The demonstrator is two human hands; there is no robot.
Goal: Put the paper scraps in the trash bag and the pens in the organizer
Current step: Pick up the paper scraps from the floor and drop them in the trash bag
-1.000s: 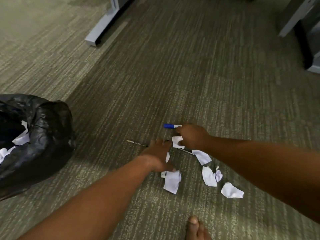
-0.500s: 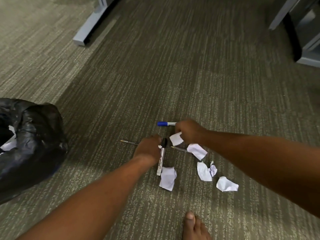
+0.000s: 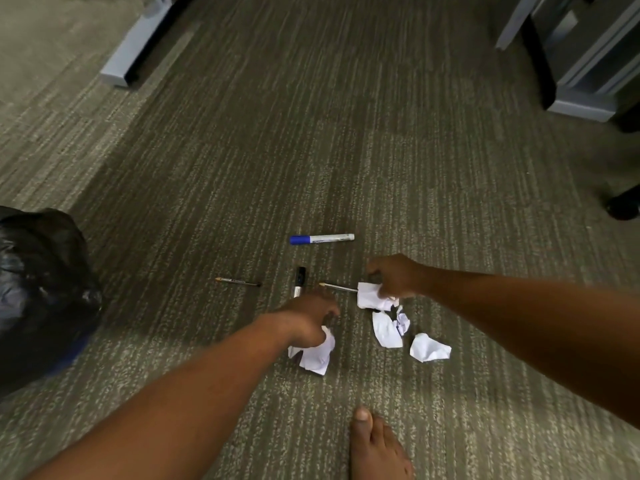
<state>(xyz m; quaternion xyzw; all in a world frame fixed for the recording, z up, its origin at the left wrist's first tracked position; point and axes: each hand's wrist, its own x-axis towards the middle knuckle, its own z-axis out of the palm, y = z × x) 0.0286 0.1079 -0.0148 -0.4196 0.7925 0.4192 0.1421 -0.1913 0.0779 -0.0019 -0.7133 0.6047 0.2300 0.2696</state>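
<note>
Crumpled white paper scraps lie on the carpet in front of me. My left hand (image 3: 306,322) closes on one scrap (image 3: 317,356) at the near left of the pile. My right hand (image 3: 394,277) grips another scrap (image 3: 370,296). Two loose scraps (image 3: 386,329) (image 3: 429,348) rest to the right. A blue-capped marker (image 3: 322,239) lies beyond the hands. A black-capped marker (image 3: 299,281), a thin dark pen (image 3: 239,281) and a thin white pen (image 3: 339,287) lie between. The black trash bag (image 3: 41,292) sits at the left edge. No organizer is in view.
A grey desk foot (image 3: 135,50) stands at the far left and grey furniture bases (image 3: 585,64) at the far right. A dark caster (image 3: 623,206) is at the right edge. My bare foot (image 3: 375,445) rests on the carpet at the bottom.
My left hand moved back off the black-capped marker onto the near scrap. My right hand moved from beside the blue marker down to a scrap, leaving the marker fully in sight.
</note>
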